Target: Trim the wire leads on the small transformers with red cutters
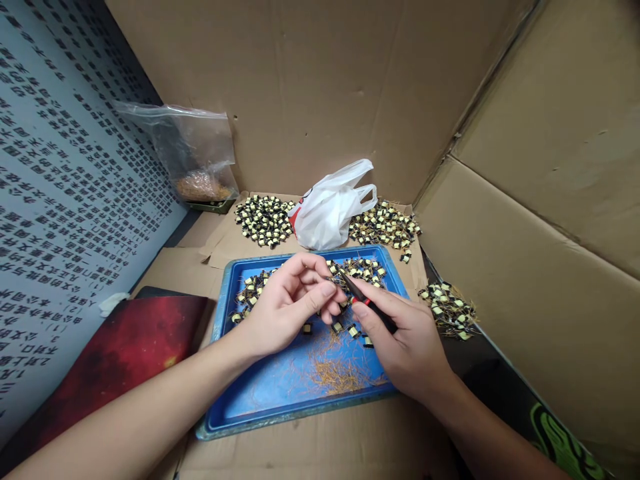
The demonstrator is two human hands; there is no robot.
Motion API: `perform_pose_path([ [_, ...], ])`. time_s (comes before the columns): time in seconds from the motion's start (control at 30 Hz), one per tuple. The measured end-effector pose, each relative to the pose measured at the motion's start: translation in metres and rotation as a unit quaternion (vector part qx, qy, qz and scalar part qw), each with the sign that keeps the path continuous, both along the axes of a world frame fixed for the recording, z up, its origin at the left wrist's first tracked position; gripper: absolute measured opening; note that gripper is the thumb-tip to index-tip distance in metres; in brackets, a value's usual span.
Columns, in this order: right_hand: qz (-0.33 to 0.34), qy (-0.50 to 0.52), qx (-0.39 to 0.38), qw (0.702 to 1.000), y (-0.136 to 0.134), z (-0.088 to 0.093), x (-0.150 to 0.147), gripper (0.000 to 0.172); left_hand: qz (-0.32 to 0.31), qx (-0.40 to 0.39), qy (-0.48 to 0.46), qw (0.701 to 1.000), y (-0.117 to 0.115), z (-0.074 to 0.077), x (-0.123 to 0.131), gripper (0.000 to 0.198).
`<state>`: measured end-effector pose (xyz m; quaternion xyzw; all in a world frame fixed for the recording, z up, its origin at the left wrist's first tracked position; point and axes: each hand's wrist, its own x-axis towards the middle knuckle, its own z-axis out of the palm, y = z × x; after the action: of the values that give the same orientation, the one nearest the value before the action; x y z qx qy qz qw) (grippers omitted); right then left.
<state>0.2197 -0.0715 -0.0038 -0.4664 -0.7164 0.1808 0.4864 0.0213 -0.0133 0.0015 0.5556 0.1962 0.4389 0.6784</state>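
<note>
Over the blue tray, my left hand is closed in a pinch, palm partly turned up. Between its fingertips is a small dark transformer coil, mostly covered by the fingers. My right hand grips a pair of pliers with dark slim jaws and red-and-black handles. The jaws point up and left, close to the left fingertips; whether they touch the coil is unclear. Below the hands, several black-and-yellow coils lie in the tray. A heap of copper-coloured wire clippings is spread towards its front.
Behind the tray are one coil pile, a white plastic bag and another pile. More coils lie at the right. A clear zip bag stands back left, near a red patterned pad. Cardboard walls enclose the back and right.
</note>
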Motion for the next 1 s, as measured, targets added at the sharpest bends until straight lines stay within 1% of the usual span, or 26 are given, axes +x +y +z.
perform_pose_path([
  [0.3, 0.002, 0.035, -0.035, 0.999, -0.002, -0.001, -0.007, 0.035, -0.002, 0.016, -0.012, 1.0, 0.002, -0.002, -0.002, 0.012],
  [0.43, -0.001, 0.045, -0.053, 0.998, -0.003, -0.005, -0.009, 0.036, -0.003, 0.021, -0.02, 1.0, 0.003, -0.002, -0.003, 0.011],
  [0.5, -0.017, 0.063, -0.076, 0.995, -0.001, -0.008, -0.006, 0.037, -0.004, 0.024, -0.024, 0.999, 0.002, -0.001, -0.004, 0.011],
  [0.6, -0.069, 0.114, -0.125, 0.983, 0.006, -0.011, 0.003, 0.042, -0.003, 0.034, -0.036, 0.999, 0.0, 0.001, -0.004, 0.01],
  [0.63, -0.08, 0.122, -0.128, 0.981, 0.008, -0.011, 0.007, 0.044, -0.002, 0.035, -0.038, 0.999, 0.0, 0.001, -0.004, 0.01],
  [0.7, -0.068, 0.098, -0.096, 0.988, 0.011, -0.009, 0.012, 0.041, 0.002, 0.034, -0.037, 0.999, 0.0, 0.001, -0.003, 0.01],
  [0.77, -0.03, 0.049, -0.035, 0.998, 0.012, -0.006, 0.013, 0.037, 0.007, 0.032, -0.035, 0.999, 0.002, 0.001, -0.002, 0.01],
  [0.83, 0.001, 0.011, 0.02, 1.0, 0.01, -0.003, 0.011, 0.038, 0.015, 0.033, -0.031, 0.999, 0.003, 0.0, -0.001, 0.01],
  [0.9, 0.011, -0.007, 0.056, 0.998, 0.009, -0.001, 0.008, 0.041, 0.022, 0.031, -0.027, 0.999, 0.004, 0.0, -0.001, 0.012],
  [1.0, 0.006, -0.022, 0.077, 0.997, 0.007, -0.002, 0.005, 0.042, 0.026, 0.023, -0.018, 0.999, 0.004, -0.001, -0.001, 0.014],
])
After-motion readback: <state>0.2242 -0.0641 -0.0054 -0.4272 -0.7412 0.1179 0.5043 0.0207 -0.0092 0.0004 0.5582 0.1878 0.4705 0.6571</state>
